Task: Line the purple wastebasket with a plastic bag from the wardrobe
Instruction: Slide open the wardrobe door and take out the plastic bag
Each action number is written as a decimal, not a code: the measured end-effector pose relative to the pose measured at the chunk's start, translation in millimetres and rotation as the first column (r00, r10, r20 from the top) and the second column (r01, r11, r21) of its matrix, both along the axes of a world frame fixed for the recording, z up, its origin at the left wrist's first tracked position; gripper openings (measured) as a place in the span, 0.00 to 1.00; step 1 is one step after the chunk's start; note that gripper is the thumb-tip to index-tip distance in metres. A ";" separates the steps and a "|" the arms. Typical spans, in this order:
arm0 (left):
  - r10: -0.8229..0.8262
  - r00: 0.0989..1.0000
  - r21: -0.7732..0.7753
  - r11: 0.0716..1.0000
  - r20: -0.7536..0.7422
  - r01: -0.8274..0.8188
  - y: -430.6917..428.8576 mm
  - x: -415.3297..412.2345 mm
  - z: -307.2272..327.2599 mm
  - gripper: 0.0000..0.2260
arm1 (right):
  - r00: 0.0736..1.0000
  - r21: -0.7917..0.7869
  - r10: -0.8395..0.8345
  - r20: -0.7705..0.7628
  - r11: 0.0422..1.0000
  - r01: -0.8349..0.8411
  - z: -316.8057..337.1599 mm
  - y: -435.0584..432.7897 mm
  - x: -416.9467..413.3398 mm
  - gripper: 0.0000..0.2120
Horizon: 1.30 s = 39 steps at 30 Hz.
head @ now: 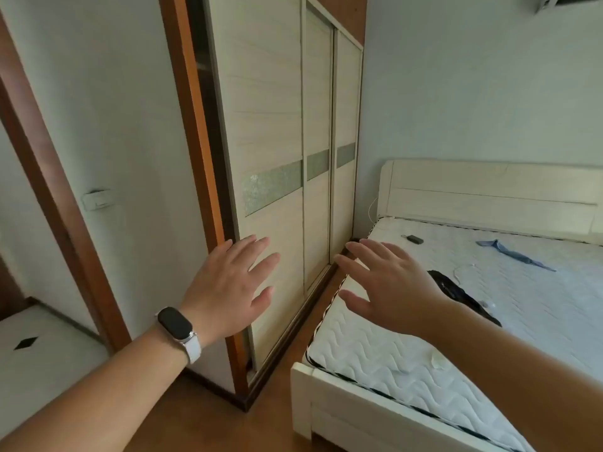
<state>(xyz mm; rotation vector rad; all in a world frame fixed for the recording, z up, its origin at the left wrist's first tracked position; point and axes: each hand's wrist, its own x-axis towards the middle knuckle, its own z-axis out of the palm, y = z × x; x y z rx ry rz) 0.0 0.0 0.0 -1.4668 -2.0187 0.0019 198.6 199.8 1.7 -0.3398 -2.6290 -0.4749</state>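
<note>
Both hands empty, fingers (266, 261) spread: left hand (228, 288) is nearer, at the left edge of the wardrobe (346, 109)'s nearest sliding door (270, 125), contact unclear; right hand (391, 288) hovers over the bed (375, 360) corner; wastebasket and bag not visible.

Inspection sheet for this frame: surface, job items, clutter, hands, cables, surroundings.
Surface: bare mattress on white bed frame; wood floor.
Job's things: wardrobe, doors nearly shut, dark gap at left edge; wastebasket, plastic bag: nothing seen.
Clutter: blue cloth, black crumpled item, small black device on mattress.
Hands: left hand open before nearest door; right hand open over mattress corner; both empty.
Cables: white cable on mattress.
Surroundings: wall switch; air conditioner top right.
</note>
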 end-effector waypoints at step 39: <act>0.070 0.990 -0.086 0.995 0.122 -0.059 200.0 -378.0 -78.6 0.21 | 0.988 -0.037 0.139 0.065 0.990 -0.137 -78.5 217.2 -393.0 0.26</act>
